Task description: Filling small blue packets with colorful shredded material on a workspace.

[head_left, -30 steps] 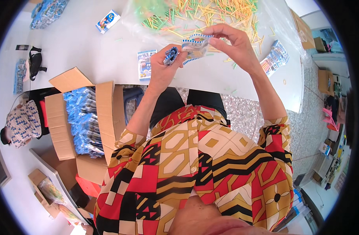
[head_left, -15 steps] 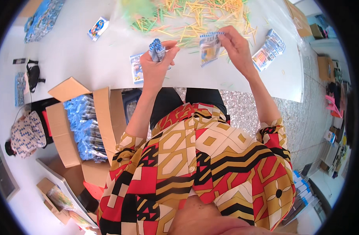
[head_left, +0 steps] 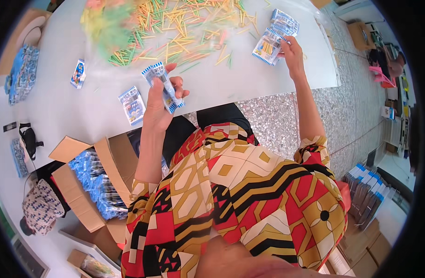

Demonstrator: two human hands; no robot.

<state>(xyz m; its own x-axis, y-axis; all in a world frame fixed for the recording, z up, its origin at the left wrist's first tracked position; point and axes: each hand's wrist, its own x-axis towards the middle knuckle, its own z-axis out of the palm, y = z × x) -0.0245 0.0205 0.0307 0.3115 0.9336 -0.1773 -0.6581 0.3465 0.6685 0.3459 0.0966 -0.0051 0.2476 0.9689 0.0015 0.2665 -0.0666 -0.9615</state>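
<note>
My left hand (head_left: 157,99) is closed around a blue-and-white striped packet (head_left: 165,88), which is curled between thumb and fingers; whether it is one packet or several, I cannot tell. My right hand (head_left: 293,58) pinches the edge of a clear-fronted packet (head_left: 268,45) with yellow sticks showing inside. That packet is over the table's right side, against a small stack of similar packets (head_left: 285,22). A flat blue-and-white packet (head_left: 132,105) lies on the table beside my left hand. Loose yellow, green and pink sticks (head_left: 175,30) are spread beyond both hands.
Clear plastic (head_left: 101,32) lies over part of the sticks. A small blue-and-white box (head_left: 78,74) and bundled packets (head_left: 24,74) are on the white table (head_left: 231,81), left. Below its edge stands an open carton (head_left: 78,197) of blue packets. Another person (head_left: 41,207) is at far left.
My right hand has carried its packet rightward to the stack. My left hand has turned, so its packet shows more. The whole view has shifted, moving the table's contents leftward.
</note>
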